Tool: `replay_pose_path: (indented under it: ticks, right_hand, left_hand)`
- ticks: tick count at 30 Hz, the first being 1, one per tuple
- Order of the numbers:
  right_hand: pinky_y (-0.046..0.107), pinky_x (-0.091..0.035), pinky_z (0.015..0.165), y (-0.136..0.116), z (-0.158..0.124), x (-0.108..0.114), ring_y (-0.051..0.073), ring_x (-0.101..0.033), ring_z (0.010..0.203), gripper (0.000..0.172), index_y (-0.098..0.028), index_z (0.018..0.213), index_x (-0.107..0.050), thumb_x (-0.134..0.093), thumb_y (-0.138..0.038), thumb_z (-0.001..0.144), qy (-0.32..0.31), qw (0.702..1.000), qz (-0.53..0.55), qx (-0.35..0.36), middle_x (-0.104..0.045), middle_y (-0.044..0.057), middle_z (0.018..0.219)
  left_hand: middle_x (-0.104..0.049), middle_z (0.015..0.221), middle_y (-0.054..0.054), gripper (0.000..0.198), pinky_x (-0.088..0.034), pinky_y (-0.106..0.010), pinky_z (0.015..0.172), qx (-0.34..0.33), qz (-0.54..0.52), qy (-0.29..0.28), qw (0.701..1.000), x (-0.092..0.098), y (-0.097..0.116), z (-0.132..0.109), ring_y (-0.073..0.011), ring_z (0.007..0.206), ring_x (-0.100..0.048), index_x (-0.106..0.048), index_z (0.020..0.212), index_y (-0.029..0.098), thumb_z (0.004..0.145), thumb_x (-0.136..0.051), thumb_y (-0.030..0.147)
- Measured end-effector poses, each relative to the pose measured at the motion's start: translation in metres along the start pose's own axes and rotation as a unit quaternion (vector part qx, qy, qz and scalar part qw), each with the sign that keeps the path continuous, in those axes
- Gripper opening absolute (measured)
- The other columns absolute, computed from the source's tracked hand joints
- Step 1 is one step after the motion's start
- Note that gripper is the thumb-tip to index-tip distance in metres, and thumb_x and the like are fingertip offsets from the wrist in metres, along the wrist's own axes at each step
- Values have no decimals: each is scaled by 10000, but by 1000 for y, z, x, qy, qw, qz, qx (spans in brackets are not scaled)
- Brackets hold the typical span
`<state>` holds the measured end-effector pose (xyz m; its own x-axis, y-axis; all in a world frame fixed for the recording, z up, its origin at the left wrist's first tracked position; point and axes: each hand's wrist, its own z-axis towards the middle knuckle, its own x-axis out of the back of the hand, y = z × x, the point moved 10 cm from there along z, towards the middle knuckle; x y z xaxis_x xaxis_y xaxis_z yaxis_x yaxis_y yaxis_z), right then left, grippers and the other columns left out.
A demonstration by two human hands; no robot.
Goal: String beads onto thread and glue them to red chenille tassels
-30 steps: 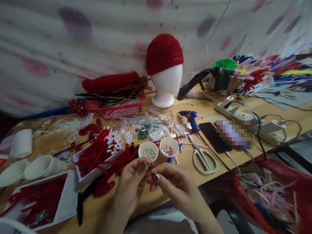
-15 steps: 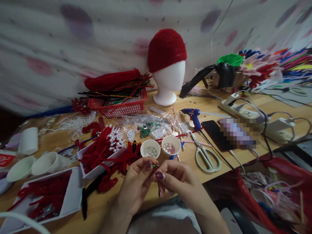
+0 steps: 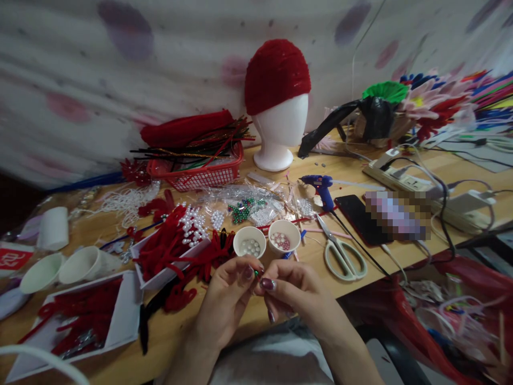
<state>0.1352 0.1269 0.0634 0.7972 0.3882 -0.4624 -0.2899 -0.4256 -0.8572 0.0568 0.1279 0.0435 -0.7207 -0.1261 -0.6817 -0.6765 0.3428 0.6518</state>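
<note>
My left hand (image 3: 226, 299) and my right hand (image 3: 294, 294) meet fingertip to fingertip over the near edge of the wooden table (image 3: 401, 256). Both pinch a tiny beaded piece (image 3: 256, 272) with a green bead showing between the fingers. Just beyond my fingers stand two small paper cups: one with white pearls (image 3: 249, 241) and one with pink beads (image 3: 284, 236). Red pipe-cleaner pieces (image 3: 168, 248) and loose pearls fill a white tray to the left.
White-handled scissors (image 3: 340, 254), a blue glue gun (image 3: 320, 188) and a dark phone (image 3: 356, 216) lie right of the cups. A foam head with a red cap (image 3: 276, 101) stands at the back beside a red basket (image 3: 200, 174). Power strips and cables (image 3: 425, 187) run along the right.
My hands have stayed pinched together on the small piece; the fingers shifted slightly and the red bead seen a second ago is now hidden. The view drifted a little.
</note>
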Motion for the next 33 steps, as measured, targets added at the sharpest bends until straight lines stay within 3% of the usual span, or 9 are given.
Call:
replay_pose_path:
  ticks: [7,11,16,20,28,33]
  right_hand:
    - [214,-254,444,2,2,3,63,-382,420,406,-171,737,-629,-783,-540,804,2,1000,24,8,-592,-41,508]
    - [219,-275,466,0,0,3,68,-396,444,414,-172,764,-622,-766,-554,831,5,1000,4,14,-604,-36,550]
    - [242,-423,629,-16,-9,-2,114,-556,646,349,-175,861,-660,-691,-515,929,-1,995,-61,75,-640,-3,720]
    - [265,-464,728,-24,-15,-3,144,-617,788,269,-185,961,-703,-614,-435,1000,5,983,-138,118,-673,25,845]
    - [270,-468,675,-40,-22,-1,157,-655,764,216,-191,973,-758,-562,-273,1013,53,951,-258,164,-727,39,827]
    - [276,-479,653,-41,-23,-2,166,-675,754,218,-195,988,-764,-554,-251,1005,55,940,-288,174,-740,42,821]
  left_hand:
    - [-649,728,13,237,-498,-155,572,-78,68,-17,994,-6,17,-2,-57,590,-578,-806,683,191,630,-947,374]
    - [-632,775,-3,228,-502,-182,564,-84,101,-16,991,-4,19,-2,-91,628,-600,-820,694,203,634,-941,385]
    - [-615,799,-12,230,-502,-200,591,-99,125,-1,987,2,23,-3,-102,648,-575,-823,708,203,652,-929,400]
    - [-624,792,-20,239,-481,-193,600,-120,143,8,982,3,28,-4,-98,648,-541,-820,707,193,665,-921,405]
    - [-626,851,-25,186,-485,-205,602,-126,160,-21,979,6,25,-4,-98,656,-558,-823,761,211,723,-890,380]
    - [-634,857,-41,148,-493,-211,578,-194,233,-30,952,2,36,-11,-110,650,-565,-828,791,212,771,-855,356]
